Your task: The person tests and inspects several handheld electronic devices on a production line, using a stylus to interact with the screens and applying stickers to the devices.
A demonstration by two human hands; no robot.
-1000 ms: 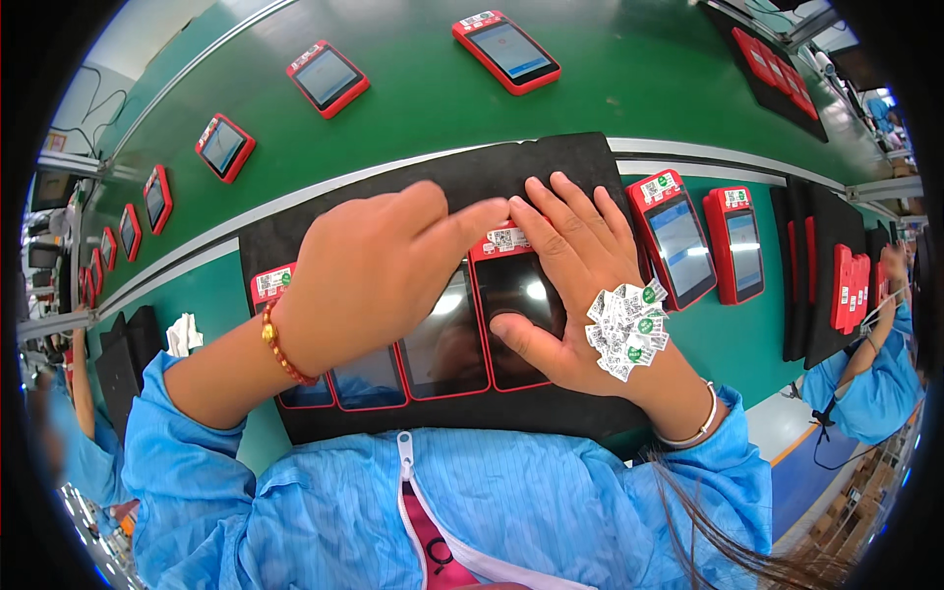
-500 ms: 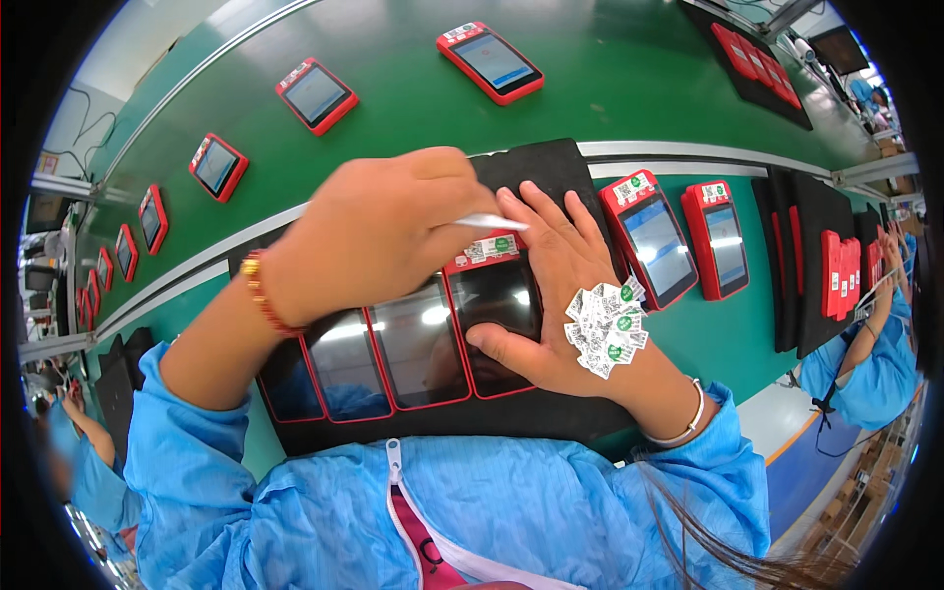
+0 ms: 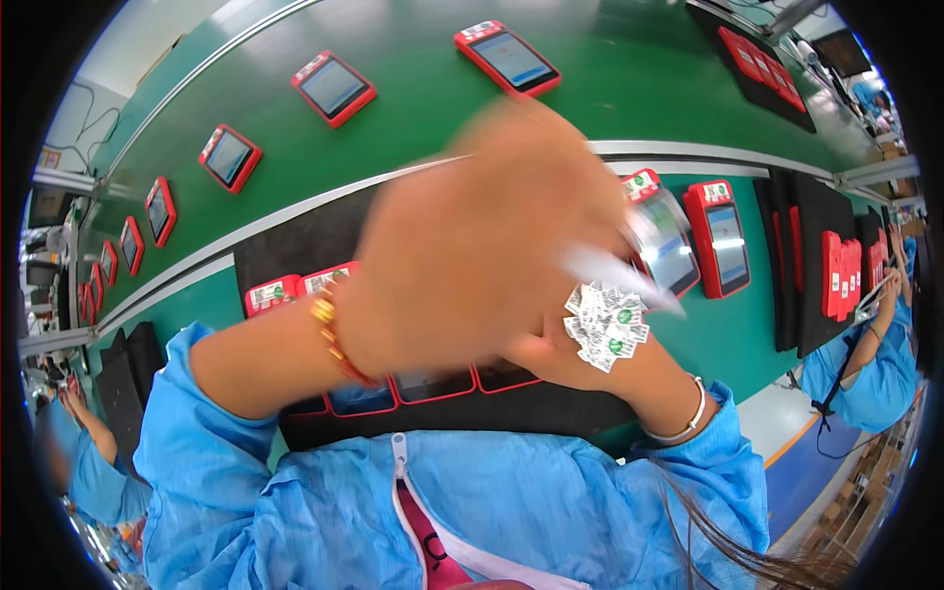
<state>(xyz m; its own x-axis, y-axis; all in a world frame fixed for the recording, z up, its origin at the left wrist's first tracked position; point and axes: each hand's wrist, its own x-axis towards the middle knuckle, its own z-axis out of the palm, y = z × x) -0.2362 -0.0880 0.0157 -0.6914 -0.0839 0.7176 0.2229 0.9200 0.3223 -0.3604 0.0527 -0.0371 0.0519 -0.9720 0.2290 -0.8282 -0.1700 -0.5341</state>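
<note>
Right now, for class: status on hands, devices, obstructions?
Left hand blurred, holding white tool. Right hand partly hidden, labels on its back. Red devices on black mat, largely hidden by left hand.

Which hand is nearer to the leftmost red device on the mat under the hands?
Left: the left hand is to the right of that red device; the right hand lies farther right, partly covered.

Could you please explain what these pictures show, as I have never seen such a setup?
There is no machine here: these are a person's bare hands, filmed looking down from a head-worn fisheye camera, which bends straight edges. The left hand, blurred, holds a white object too smeared to identify. The right hand, partly hidden behind the left, has small stickers on its back. Red handheld devices lie on a black mat; more lie in a row on the green table beyond.
</note>
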